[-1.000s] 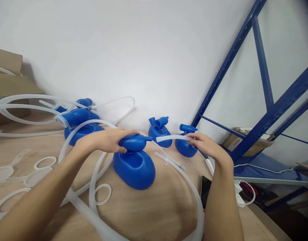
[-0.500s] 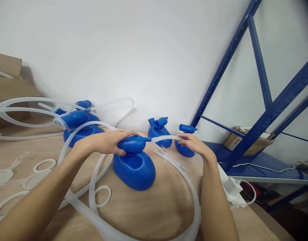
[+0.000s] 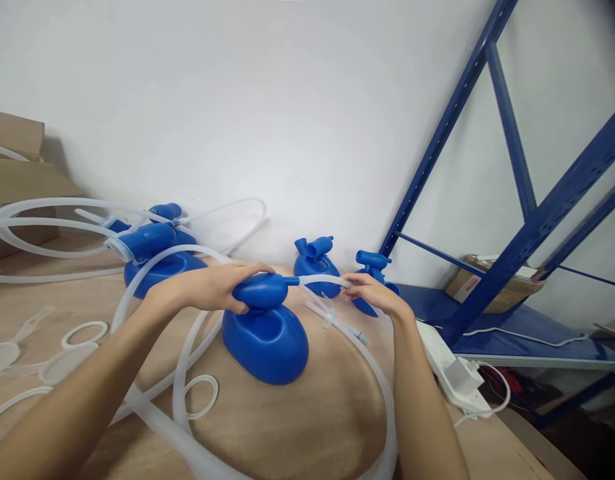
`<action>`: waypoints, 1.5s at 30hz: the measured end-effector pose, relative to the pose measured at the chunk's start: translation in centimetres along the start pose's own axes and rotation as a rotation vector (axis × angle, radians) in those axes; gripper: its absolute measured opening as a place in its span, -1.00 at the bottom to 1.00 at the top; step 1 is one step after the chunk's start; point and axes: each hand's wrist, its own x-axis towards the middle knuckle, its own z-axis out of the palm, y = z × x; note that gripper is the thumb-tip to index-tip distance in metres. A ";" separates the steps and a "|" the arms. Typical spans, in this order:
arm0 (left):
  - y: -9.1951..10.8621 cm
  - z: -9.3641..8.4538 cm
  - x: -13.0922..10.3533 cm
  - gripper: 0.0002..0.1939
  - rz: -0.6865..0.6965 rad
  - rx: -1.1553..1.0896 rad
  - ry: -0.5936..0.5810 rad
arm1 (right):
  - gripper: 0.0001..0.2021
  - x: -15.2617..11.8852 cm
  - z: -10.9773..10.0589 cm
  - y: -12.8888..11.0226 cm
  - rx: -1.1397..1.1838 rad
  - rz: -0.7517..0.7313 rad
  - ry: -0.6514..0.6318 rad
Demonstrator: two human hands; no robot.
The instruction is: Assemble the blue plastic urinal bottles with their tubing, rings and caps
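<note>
My left hand is wrapped over the neck of a blue plastic urinal bottle, which stands on the wooden table. Its thin ribbed spout points right. Pinched in the fingers of my right hand is a translucent plastic tube. The tube's end meets the spout's tip; how far it overlaps I cannot tell. Behind my right hand stands another blue bottle, partly hidden, and a third is by the wall.
More blue bottles with tubes lie at the back left near a cardboard box. Loose tubing, white rings and flat discs cover the left side. A power strip and blue metal shelf are at right.
My right hand has moved slightly left with the tube, bringing the tube's end closer onto the spout. My left hand keeps its hold on the bottle's neck.
</note>
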 end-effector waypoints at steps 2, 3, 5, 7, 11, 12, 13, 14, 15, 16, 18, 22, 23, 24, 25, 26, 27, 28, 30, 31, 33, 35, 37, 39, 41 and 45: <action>0.0 0.0 0.0 -0.22 0.019 -0.012 0.003 | -0.71 0.5 0.6 0.5 0.034 0.011 -0.052; 0.1 0.0 -0.1 -0.24 0.029 -0.016 0.016 | -0.69 0.7 0.8 0.8 0.048 0.011 -0.082; 0.1 0.0 -0.2 -0.26 0.037 -0.018 0.039 | -0.68 0.9 1.3 1.3 0.089 0.003 -0.151; 0.2 0.1 -0.3 -0.26 0.030 -0.016 0.052 | -0.70 0.9 1.5 1.9 0.132 -0.008 -0.215; 0.1 0.0 -0.2 -0.27 0.043 -0.007 0.040 | -0.65 0.2 1.1 3.3 0.227 -0.073 -0.257; 0.1 0.0 -0.1 -0.26 0.045 -0.007 0.031 | -0.59 0.1 1.0 3.5 0.263 -0.089 -0.246; 0.1 0.0 0.0 -0.26 0.042 -0.011 0.024 | -0.53 0.0 0.9 3.7 0.298 -0.097 -0.227; 0.1 0.0 0.0 -0.25 0.035 -0.017 0.017 | -0.48 0.0 0.8 3.9 0.323 -0.096 -0.206; 0.1 -0.1 0.1 -0.24 0.025 -0.024 0.005 | -0.43 0.0 0.9 3.9 0.336 -0.088 -0.188; 0.1 -0.1 0.1 -0.24 0.017 -0.030 0.000 | -0.42 0.1 0.9 3.8 0.334 -0.080 -0.176; 0.1 -0.1 0.2 -0.24 0.015 -0.040 -0.001 | -0.47 0.5 1.3 3.3 0.303 -0.084 -0.149; 0.3 -0.2 0.1 -0.22 0.005 -0.078 -0.015 | -0.56 1.2 2.1 1.8 0.271 -0.153 0.007; 0.4 -0.2 0.1 -0.21 0.002 -0.089 -0.019 | -0.55 1.3 2.3 1.5 0.255 -0.163 0.036; 0.5 -0.3 0.0 -0.21 -0.001 -0.096 -0.022 | -0.53 1.4 2.5 1.1 0.231 -0.170 0.050; 0.5 -0.3 0.0 -0.21 -0.003 -0.098 -0.022 | -0.50 1.5 2.7 0.7 0.203 -0.175 0.054; 0.6 -0.3 0.0 -0.21 -0.002 -0.095 -0.018 | -0.48 1.7 2.9 0.2 0.179 -0.183 0.053; 0.6 -0.3 0.0 -0.20 0.002 -0.089 -0.017 | -0.47 1.8 3.2 -0.3 0.156 -0.195 0.051; 0.6 -0.3 0.0 -0.20 0.008 -0.079 -0.015 | -0.47 1.8 3.5 -0.9 0.128 -0.210 0.046; 0.4 -0.2 0.1 -0.19 0.019 -0.049 -0.012 | -0.50 1.9 4.4 -2.4 0.051 -0.247 0.053; 0.4 -0.1 0.2 -0.17 0.020 -0.031 -0.015 | -0.50 1.8 5.0 -3.2 0.000 -0.265 0.071; 0.2 0.2 0.4 -0.11 0.016 0.010 -0.020 | -0.51 1.5 6.3 -4.9 -0.125 -0.297 0.131; 0.3 0.7 0.6 -0.07 0.011 0.046 -0.029 | -0.51 1.2 7.6 -6.3 -0.286 -0.329 0.150; 0.6 1.2 0.7 -0.05 -0.005 0.076 -0.046 | -0.45 1.2 8.7 -6.9 -0.416 -0.348 0.156; 1.0 1.4 0.7 -0.03 -0.013 0.107 -0.055 | -0.38 1.4 9.5 -7.0 -0.439 -0.344 0.170; 1.4 1.3 0.5 -0.03 -0.004 0.155 -0.028 | -0.35 1.7 9.9 -6.8 -0.387 -0.328 0.170; 2.1 0.4 -0.3 -0.07 0.008 0.276 0.093 | -0.34 1.2 9.3 -7.5 -0.317 -0.319 0.175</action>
